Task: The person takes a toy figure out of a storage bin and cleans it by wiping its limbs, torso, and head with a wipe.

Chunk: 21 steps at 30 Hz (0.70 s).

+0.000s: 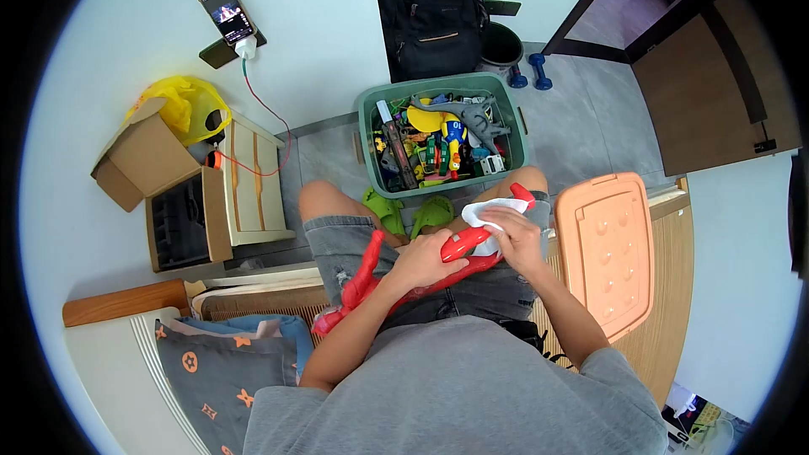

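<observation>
A glossy red toy figure with long limbs lies across my lap. My left hand is closed around its middle part. A white cloth or tissue is bunched in my right hand, pressed against one red limb of the figure. The tip of a red limb sticks out past the cloth near my right knee. My arms and fingers hide parts of the figure. On the floor ahead of my knees, a green bin holds many small toys, among them a grey dinosaur and a yellow-and-blue figure.
An orange lid lies on the bench at my right. Green slippers are under my knees. Farther off are a black backpack, blue dumbbells, an open cardboard box on a cabinet, and a charging phone on the wall.
</observation>
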Available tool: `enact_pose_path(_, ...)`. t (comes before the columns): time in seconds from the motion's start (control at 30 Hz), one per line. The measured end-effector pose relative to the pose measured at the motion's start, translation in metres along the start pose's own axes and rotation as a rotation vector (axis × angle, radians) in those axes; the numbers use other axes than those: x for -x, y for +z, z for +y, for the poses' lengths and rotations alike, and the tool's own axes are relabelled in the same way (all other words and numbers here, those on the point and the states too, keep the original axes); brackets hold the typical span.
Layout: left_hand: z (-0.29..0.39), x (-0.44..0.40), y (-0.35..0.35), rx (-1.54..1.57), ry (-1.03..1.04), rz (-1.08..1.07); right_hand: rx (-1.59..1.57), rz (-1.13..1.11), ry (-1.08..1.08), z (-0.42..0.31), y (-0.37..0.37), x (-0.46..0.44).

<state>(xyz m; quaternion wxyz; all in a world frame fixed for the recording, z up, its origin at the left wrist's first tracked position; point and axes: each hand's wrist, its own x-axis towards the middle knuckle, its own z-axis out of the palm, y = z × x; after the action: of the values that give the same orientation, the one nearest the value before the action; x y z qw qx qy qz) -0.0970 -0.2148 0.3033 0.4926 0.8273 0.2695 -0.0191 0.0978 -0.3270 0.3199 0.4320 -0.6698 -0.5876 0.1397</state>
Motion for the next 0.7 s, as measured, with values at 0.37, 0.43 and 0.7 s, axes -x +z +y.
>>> enact_pose_path(0.37, 0.004, -0.006, -0.009, 0.030, 0.000, 0.066, -0.107, 0.388, 0.189, -0.010, 0.023, 0.020)
enact_pose_path(0.43, 0.006, -0.005, -0.008, 0.045, 0.002, 0.078, -0.086, 0.394, 0.239, -0.022, 0.042, 0.027)
enact_pose_path(0.7, 0.002, -0.003, -0.003, 0.017, 0.001, 0.097, -1.264, 0.494, 0.733, -0.006, 0.075, 0.025)
